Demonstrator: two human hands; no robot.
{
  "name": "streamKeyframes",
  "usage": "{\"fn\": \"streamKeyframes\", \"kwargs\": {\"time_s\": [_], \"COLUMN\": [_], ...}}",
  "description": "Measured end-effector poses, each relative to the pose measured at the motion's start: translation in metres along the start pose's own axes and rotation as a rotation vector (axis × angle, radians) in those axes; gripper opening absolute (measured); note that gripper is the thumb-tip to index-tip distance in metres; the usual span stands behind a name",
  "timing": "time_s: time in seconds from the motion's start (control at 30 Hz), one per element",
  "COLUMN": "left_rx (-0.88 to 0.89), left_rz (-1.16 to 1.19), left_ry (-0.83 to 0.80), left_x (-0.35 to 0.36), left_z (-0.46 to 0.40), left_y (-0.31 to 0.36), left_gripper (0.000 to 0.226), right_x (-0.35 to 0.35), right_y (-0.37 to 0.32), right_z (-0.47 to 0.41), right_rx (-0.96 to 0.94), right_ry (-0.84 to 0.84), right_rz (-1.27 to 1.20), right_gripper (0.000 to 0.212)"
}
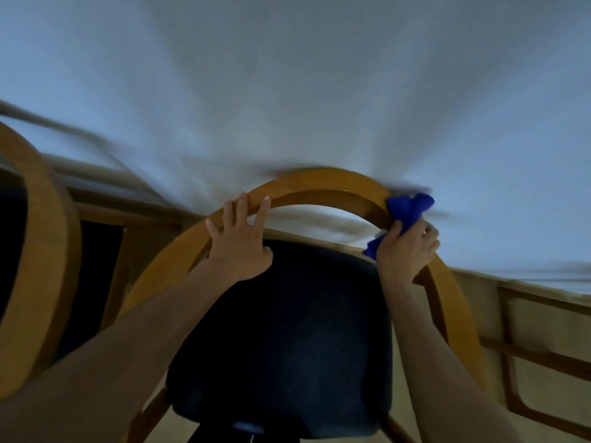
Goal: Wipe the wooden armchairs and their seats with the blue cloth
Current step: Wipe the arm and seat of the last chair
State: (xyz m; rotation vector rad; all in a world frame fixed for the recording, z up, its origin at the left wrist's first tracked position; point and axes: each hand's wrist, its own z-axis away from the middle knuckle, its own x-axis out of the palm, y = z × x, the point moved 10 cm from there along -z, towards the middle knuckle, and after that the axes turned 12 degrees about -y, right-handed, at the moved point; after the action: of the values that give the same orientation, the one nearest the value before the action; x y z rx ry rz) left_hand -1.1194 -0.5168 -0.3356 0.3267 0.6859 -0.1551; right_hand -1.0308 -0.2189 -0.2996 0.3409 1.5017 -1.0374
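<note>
The armchair's curved rail [316, 183] arches over the dark seat [287, 330], leaving an open gap between.

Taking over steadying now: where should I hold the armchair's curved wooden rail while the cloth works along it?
Hold the curved rail on its left stretch, from the near side, as the left hand does: fingers over the top. The right hand with the blue cloth occupies the right bend.

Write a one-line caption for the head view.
Left hand steadies the armchair's curved wooden rail while right hand wipes it with blue cloth.
</note>
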Motion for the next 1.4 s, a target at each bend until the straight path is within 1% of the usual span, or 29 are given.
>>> {"fn": "streamKeyframes", "kwargs": {"time_s": [0.03, 0.07, 0.1, 0.17, 0.23, 0.27, 0.33, 0.37, 0.4, 0.43, 0.47, 0.5, 0.57, 0.6, 0.63, 0.67, 0.7, 0.77, 0.83, 0.9, 0.93, 1.0, 1.07, 1.1, 1.17, 1.2, 1.27, 1.33, 1.4], "left_rx": [-0.007, -0.017, -0.030, -0.047, -0.038, -0.025, -0.003, 0.001, 0.005, 0.002, -0.002, -0.004, 0.005, 0.010, 0.014, 0.016, 0.017, 0.024, 0.024, 0.021, 0.030, 0.045, 0.027, 0.010, 0.024, 0.069, 0.158, 0.194, 0.225], "left_rz": [-0.006, -0.014, -0.024, -0.040, -0.033, -0.026, -0.017, -0.014, -0.014, -0.017, -0.021, -0.026, -0.023, -0.016, -0.008, -0.002, 0.001, 0.002, 0.006, 0.019, 0.023, 0.029, 0.055, 0.080, 0.086, 0.041, -0.072, -0.186, -0.312], "left_ry": [-0.005, -0.003, 0.003, 0.009, 0.002, -0.008, -0.022, -0.032, -0.041, -0.046, -0.046, -0.047, -0.044, -0.042, -0.041, -0.040, -0.042, -0.047, -0.056, -0.062, -0.069, -0.069, -0.038, 0.017, 0.191, 0.241, 0.273, 0.323, 0.349], "left_x": [0.001, 0.002, 0.003, 0.004, 0.002, 0.001, -0.003, -0.005, -0.006, -0.006, -0.007, -0.008, -0.008, -0.007, -0.007, -0.006, -0.006, -0.004, -0.004, -0.005, -0.006, -0.007, -0.011, -0.016, -0.030, -0.033, -0.034, -0.040, -0.046], "left_z": [0.000, 0.000, -0.001, 0.000, 0.001, 0.002, 0.005, 0.005, 0.006, 0.007, 0.008, 0.009, 0.010, 0.010, 0.010, 0.009, 0.009, 0.009, 0.007, 0.006, 0.006, 0.006, 0.004, 0.003, 0.005, 0.004, -0.002, -0.005, -0.010], "left_y": [0.002, 0.004, 0.006, 0.007, 0.004, 0.002, -0.002, -0.004, -0.005, -0.006, -0.007, -0.007, -0.005, -0.004, -0.004, -0.003, -0.003, -0.002, -0.003, -0.007, -0.008, -0.011, -0.010, -0.006, 0.014, 0.035, 0.084, 0.127, 0.161], "left_gripper": [0.090, 0.091, 0.093, 0.094, 0.094, 0.094, 0.093, 0.092, 0.092, 0.091, 0.091, 0.092, 0.094, 0.096, 0.097, 0.098, 0.099, 0.099, 0.099, 0.097, 0.096, 0.094, 0.091, 0.087, 0.079, 0.078, 0.077, 0.077, 0.076], "right_x": [-0.004, -0.005, -0.003, 0.009, 0.024, 0.033, 0.048, 0.047, 0.040, 0.029, 0.017, 0.008, -0.002, -0.006, -0.007, -0.006, -0.001, 0.013, 0.035, 0.053, 0.052, 0.034, 0.008, -0.002, -0.006, -0.007, -0.015, -0.028, -0.045], "right_y": [0.021, 0.022, 0.006, -0.051, -0.114, -0.140, -0.169, -0.166, -0.153, -0.133, -0.107, -0.074, -0.005, 0.019, 0.029, 0.021, -0.002, -0.078, -0.147, -0.176, -0.173, -0.137, -0.078, -0.046, 0.003, 0.022, 0.052, 0.084, 0.128], "right_z": [0.001, 0.004, 0.007, 0.015, 0.034, 0.046, 0.070, 0.071, 0.063, 0.049, 0.032, 0.016, -0.004, -0.005, -0.001, 0.004, 0.008, 0.023, 0.049, 0.068, 0.066, 0.045, 0.013, 0.001, -0.010, -0.011, -0.005, 0.012, 0.042], "right_rx": [0.106, 0.105, 0.025, -0.211, -0.460, -0.596, -0.877, -0.944, -0.930, -0.844, -0.706, -0.530, -0.153, -0.001, 0.088, 0.092, 0.018, -0.284, -0.585, -0.794, -0.834, -0.771, -0.575, -0.474, -0.332, -0.272, -0.205, -0.172, -0.093], "right_ry": [-0.011, -0.012, -0.011, -0.016, 0.013, -0.006, -0.089, -0.099, -0.073, -0.034, -0.010, -0.026, -0.104, -0.114, -0.106, -0.084, -0.062, -0.029, -0.037, -0.096, -0.105, -0.062, -0.048, -0.080, -0.186, -0.215, -0.219, -0.202, -0.184], "right_rz": [-0.023, -0.024, -0.028, -0.019, 0.066, 0.123, 0.258, 0.299, 0.296, 0.255, 0.202, 0.146, 0.035, -0.013, -0.049, -0.076, -0.098, -0.062, 0.085, 0.240, 0.291, 0.295, 0.261, 0.273, 0.344, 0.379, 0.419, 0.420, 0.388], "right_gripper": [0.039, 0.038, 0.038, 0.039, 0.039, 0.039, 0.041, 0.042, 0.042, 0.040, 0.039, 0.038, 0.035, 0.034, 0.034, 0.035, 0.036, 0.037, 0.040, 0.043, 0.043, 0.043, 0.042, 0.042, 0.039, 0.036, 0.030, 0.025, 0.025]}}
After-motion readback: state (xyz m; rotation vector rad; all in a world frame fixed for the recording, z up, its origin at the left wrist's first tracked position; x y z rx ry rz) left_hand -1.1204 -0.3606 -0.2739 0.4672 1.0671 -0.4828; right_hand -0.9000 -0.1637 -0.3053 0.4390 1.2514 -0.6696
